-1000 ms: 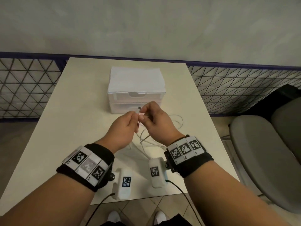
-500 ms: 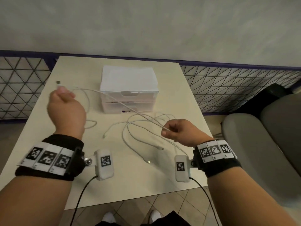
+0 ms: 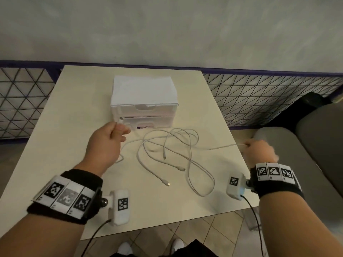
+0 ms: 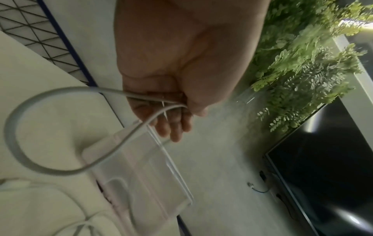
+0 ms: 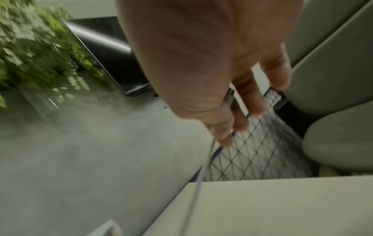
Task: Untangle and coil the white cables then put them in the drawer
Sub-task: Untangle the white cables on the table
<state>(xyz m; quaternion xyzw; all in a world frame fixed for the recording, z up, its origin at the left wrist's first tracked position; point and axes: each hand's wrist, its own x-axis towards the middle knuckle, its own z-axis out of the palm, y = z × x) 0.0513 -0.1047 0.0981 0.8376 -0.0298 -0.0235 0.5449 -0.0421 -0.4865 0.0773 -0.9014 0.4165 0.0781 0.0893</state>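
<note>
Left hand (image 3: 106, 143), at 9 o'clock of the tangle, curled around one white cable (image 3: 187, 164) end near drawer unit (image 3: 144, 108). Right hand (image 3: 259, 151), at 3 o'clock, pinching another cable taut. No readable writing; only square black-and-white markers on wristbands (image 3: 65, 196).

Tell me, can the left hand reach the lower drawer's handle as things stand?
Probably yes: the left hand hovers just before the lower drawer, nothing between. But it grips a white cable, so its fingers are busy.
</note>
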